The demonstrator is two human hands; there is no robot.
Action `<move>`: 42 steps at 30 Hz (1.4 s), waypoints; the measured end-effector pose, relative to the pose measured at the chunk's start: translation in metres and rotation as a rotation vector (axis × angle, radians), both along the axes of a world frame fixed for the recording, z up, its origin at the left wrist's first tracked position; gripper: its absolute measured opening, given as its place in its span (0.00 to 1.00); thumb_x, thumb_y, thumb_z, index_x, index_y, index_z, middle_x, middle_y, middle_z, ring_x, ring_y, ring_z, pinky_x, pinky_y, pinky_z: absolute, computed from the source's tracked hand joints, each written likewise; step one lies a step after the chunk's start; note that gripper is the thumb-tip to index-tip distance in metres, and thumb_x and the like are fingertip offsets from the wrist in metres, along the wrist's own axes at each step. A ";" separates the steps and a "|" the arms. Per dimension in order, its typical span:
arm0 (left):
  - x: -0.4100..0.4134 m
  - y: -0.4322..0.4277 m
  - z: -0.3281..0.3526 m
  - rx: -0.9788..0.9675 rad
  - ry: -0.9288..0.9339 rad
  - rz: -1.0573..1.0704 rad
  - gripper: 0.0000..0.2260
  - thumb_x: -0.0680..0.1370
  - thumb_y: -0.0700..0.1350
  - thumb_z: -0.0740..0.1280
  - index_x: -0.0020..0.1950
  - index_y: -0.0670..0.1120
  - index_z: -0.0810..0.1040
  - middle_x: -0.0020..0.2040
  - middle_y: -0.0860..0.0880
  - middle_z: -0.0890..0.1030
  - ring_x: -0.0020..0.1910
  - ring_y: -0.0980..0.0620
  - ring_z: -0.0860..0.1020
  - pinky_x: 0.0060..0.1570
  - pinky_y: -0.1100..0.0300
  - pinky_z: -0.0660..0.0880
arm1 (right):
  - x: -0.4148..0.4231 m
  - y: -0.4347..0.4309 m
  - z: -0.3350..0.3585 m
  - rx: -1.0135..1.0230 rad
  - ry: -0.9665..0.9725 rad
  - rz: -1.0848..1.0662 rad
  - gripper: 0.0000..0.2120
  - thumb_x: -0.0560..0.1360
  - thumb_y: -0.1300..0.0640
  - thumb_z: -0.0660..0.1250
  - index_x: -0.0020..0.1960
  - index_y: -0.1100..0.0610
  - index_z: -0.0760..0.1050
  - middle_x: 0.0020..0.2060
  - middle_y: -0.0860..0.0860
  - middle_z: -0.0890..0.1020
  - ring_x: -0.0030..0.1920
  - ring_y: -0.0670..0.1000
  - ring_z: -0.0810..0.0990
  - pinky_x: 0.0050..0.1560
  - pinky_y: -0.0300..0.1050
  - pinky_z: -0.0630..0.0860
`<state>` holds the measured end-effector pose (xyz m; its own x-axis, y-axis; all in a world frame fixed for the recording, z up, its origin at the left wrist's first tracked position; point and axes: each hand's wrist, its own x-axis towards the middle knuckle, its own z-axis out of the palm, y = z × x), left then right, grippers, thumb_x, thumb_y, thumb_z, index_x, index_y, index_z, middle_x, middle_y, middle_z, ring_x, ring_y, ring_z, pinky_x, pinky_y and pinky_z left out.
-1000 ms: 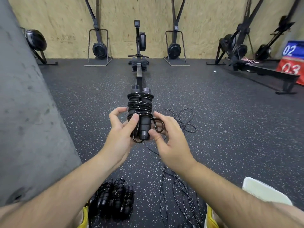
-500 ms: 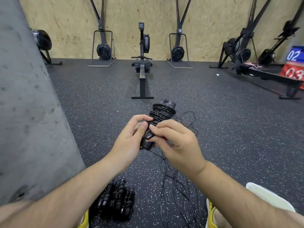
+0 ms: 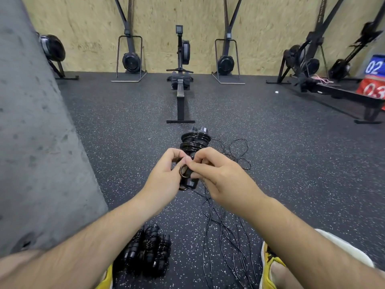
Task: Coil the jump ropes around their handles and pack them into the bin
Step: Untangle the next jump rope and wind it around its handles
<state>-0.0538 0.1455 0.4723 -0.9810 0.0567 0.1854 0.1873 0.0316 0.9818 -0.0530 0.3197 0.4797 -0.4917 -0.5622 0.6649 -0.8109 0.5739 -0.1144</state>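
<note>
A black jump rope (image 3: 194, 142), its cord wound in tight turns around its two paired handles, stands nearly upright in front of me. My left hand (image 3: 164, 174) grips the lower part of the handles. My right hand (image 3: 216, 174) pinches a small loop of the cord against the handles at their lower end. Loose black rope cords (image 3: 220, 226) lie tangled on the floor under and beyond my hands. A pile of coiled jump ropes (image 3: 149, 250) lies on the floor by my left foot. No bin is in view.
A grey concrete pillar (image 3: 37, 142) rises close on the left. A rowing machine (image 3: 180, 94) lies straight ahead on the speckled rubber floor, with more machines along the wooden wall. My yellow shoes (image 3: 268, 265) show at the bottom edge.
The coiled bundle tipped to the right, then came back nearly upright. My right hand moved from beside the handles onto them and now pinches the cord loop at their lower end.
</note>
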 end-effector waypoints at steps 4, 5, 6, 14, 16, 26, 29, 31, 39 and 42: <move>0.000 0.002 0.001 0.073 -0.039 -0.015 0.05 0.81 0.50 0.66 0.47 0.51 0.78 0.49 0.40 0.81 0.45 0.38 0.80 0.52 0.31 0.78 | 0.001 -0.004 0.000 0.028 0.118 -0.050 0.12 0.81 0.61 0.64 0.63 0.62 0.78 0.51 0.55 0.77 0.42 0.55 0.76 0.39 0.52 0.77; 0.000 0.002 0.001 0.102 -0.052 -0.009 0.06 0.83 0.47 0.65 0.47 0.49 0.77 0.46 0.43 0.81 0.44 0.42 0.78 0.50 0.37 0.79 | 0.001 -0.004 0.000 0.040 0.154 -0.060 0.12 0.82 0.60 0.63 0.61 0.64 0.78 0.50 0.57 0.77 0.40 0.56 0.76 0.37 0.53 0.77; 0.000 0.002 0.002 0.130 -0.065 0.001 0.07 0.84 0.44 0.64 0.47 0.48 0.77 0.43 0.46 0.80 0.42 0.47 0.77 0.46 0.44 0.78 | 0.000 -0.005 0.001 0.051 0.184 -0.071 0.11 0.82 0.60 0.63 0.59 0.65 0.78 0.49 0.57 0.78 0.38 0.57 0.76 0.37 0.53 0.76; 0.000 0.003 0.006 0.242 -0.139 0.005 0.05 0.83 0.41 0.63 0.49 0.45 0.76 0.40 0.48 0.79 0.37 0.53 0.75 0.39 0.55 0.75 | 0.000 -0.009 0.005 0.097 0.165 -0.157 0.10 0.82 0.57 0.61 0.50 0.62 0.78 0.43 0.55 0.77 0.34 0.54 0.75 0.34 0.48 0.74; 0.001 0.004 0.007 0.264 -0.151 -0.008 0.06 0.84 0.41 0.61 0.49 0.45 0.75 0.39 0.49 0.79 0.35 0.54 0.75 0.37 0.56 0.74 | 0.001 -0.009 0.008 0.121 0.153 -0.175 0.11 0.82 0.57 0.60 0.48 0.61 0.78 0.42 0.54 0.76 0.34 0.54 0.74 0.34 0.47 0.74; 0.002 0.005 0.009 0.215 -0.099 -0.076 0.06 0.82 0.33 0.63 0.56 0.42 0.74 0.44 0.48 0.81 0.39 0.55 0.80 0.39 0.59 0.79 | 0.004 -0.004 0.009 0.131 0.147 -0.282 0.11 0.82 0.55 0.60 0.45 0.59 0.76 0.41 0.53 0.74 0.33 0.53 0.73 0.26 0.50 0.74; 0.003 0.008 0.009 0.188 -0.100 -0.035 0.05 0.82 0.35 0.64 0.56 0.42 0.75 0.46 0.46 0.81 0.38 0.53 0.80 0.39 0.57 0.78 | 0.003 -0.004 0.007 0.087 0.145 -0.273 0.12 0.82 0.55 0.60 0.45 0.59 0.77 0.41 0.53 0.75 0.34 0.54 0.74 0.29 0.50 0.75; 0.003 0.010 0.009 0.185 -0.102 -0.014 0.06 0.81 0.35 0.64 0.55 0.44 0.75 0.45 0.45 0.81 0.37 0.52 0.79 0.38 0.57 0.77 | 0.004 -0.006 0.005 0.032 0.126 -0.264 0.11 0.80 0.55 0.62 0.43 0.59 0.76 0.39 0.53 0.75 0.33 0.54 0.74 0.31 0.51 0.75; 0.005 0.014 0.014 0.192 -0.036 -0.010 0.07 0.80 0.35 0.67 0.48 0.46 0.77 0.43 0.48 0.82 0.37 0.53 0.78 0.34 0.59 0.75 | 0.014 -0.015 0.001 -0.429 -0.168 -0.337 0.10 0.76 0.55 0.71 0.38 0.55 0.74 0.36 0.46 0.74 0.36 0.46 0.73 0.39 0.45 0.72; 0.005 0.014 0.014 0.180 0.003 -0.010 0.09 0.79 0.35 0.67 0.45 0.49 0.77 0.45 0.48 0.81 0.39 0.52 0.77 0.38 0.57 0.74 | 0.016 -0.017 0.001 -0.485 -0.210 -0.347 0.11 0.76 0.55 0.71 0.38 0.55 0.73 0.35 0.46 0.74 0.37 0.47 0.74 0.39 0.47 0.73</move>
<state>-0.0488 0.1592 0.4864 -0.9801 0.0318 0.1960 0.1894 -0.1463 0.9709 -0.0373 0.3027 0.4809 -0.7393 -0.0057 0.6734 -0.5189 0.6421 -0.5643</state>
